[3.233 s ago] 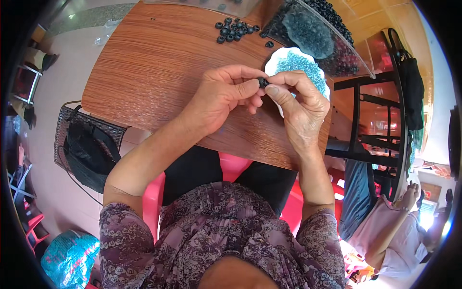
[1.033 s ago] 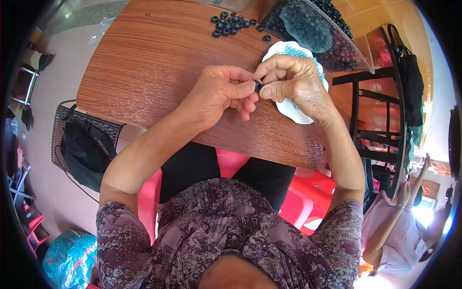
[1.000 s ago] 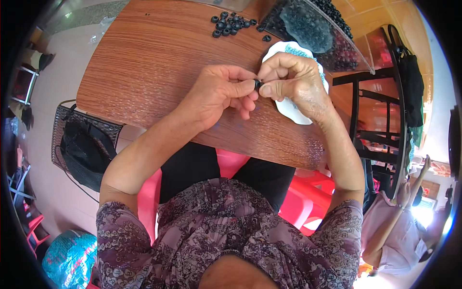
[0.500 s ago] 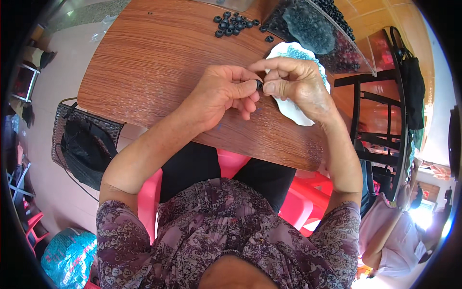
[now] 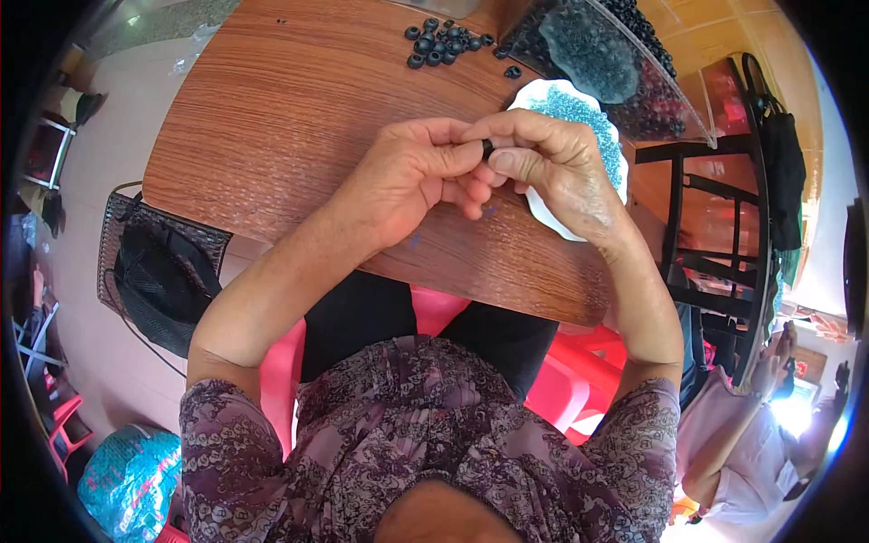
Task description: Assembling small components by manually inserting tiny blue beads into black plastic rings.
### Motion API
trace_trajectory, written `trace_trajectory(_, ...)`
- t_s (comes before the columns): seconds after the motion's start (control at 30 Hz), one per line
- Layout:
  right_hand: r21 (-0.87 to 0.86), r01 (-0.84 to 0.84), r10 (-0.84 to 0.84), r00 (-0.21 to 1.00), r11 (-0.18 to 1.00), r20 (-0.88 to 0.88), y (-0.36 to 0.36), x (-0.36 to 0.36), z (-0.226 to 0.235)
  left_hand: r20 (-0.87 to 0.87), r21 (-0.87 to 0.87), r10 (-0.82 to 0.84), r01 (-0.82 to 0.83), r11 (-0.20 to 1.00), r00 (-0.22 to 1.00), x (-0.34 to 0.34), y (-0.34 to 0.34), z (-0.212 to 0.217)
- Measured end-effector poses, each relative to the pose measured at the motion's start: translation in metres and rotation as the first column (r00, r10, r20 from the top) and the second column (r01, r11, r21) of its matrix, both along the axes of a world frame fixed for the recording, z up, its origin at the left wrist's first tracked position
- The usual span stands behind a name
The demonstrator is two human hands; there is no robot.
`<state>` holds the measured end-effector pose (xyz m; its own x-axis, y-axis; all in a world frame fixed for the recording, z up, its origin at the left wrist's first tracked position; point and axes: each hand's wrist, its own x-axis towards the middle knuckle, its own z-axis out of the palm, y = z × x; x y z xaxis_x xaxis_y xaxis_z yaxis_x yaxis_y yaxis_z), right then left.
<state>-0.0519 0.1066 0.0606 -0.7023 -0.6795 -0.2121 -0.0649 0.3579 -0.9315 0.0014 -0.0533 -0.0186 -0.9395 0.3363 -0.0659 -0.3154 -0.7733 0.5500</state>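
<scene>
Over the table's near part, my left hand (image 5: 407, 176) pinches a small black round part (image 5: 488, 150) between thumb and forefinger, its other fingers curled below. My right hand (image 5: 570, 172) meets it from the right, thumb and forefinger closed at the part's other side; whether they also hold something tiny is hidden. Beneath and beyond my right hand lies a white wavy-edged plate (image 5: 554, 222) with many tiny bluish clear pieces (image 5: 587, 118). A loose group of black round parts with holes (image 5: 434, 45) lies at the far side of the table.
A clear bin (image 5: 665, 122) full of dark parts stands at the far right of the wooden table (image 5: 299, 109). Black metal chair frames (image 5: 715, 217) stand to the right. A black bag (image 5: 163, 281) rests at left. Another person (image 5: 742, 452) is at the lower right.
My right forefinger and thumb have closed in on the black part, which shows less now. The hands have come closer together. More of the bluish pieces on the plate is visible.
</scene>
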Motion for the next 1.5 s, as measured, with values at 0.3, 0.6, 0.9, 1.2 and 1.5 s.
trace_trajectory(0.3,-0.08,0.061,-0.081,0.957,0.995,-0.277,0.01,0.002,-0.014,0.029,-0.079,0.147,-0.145,0.986,0.989,0.0,0.003,-0.002)
trace_trajectory(0.6,-0.129,0.058,-0.072,0.992,0.99,-0.103,0.002,0.009,-0.007,-0.049,-0.202,0.133,-0.14,0.969,0.99,0.005,0.008,0.003)
trace_trajectory(0.9,-0.197,0.126,-0.146,0.985,0.972,-0.09,-0.009,0.012,-0.023,-0.027,-0.251,0.188,-0.188,0.95,0.982,0.007,0.012,0.001)
trace_trajectory(1.2,-0.248,0.189,-0.166,0.98,0.95,0.112,-0.008,-0.003,-0.017,-0.124,-0.361,0.386,-0.403,0.841,0.914,0.003,0.012,0.01)
trace_trajectory(1.5,-0.22,0.352,-0.251,0.888,0.91,0.384,-0.009,0.011,-0.014,-0.832,-0.514,0.167,-0.849,0.124,0.528,0.02,0.014,0.021)
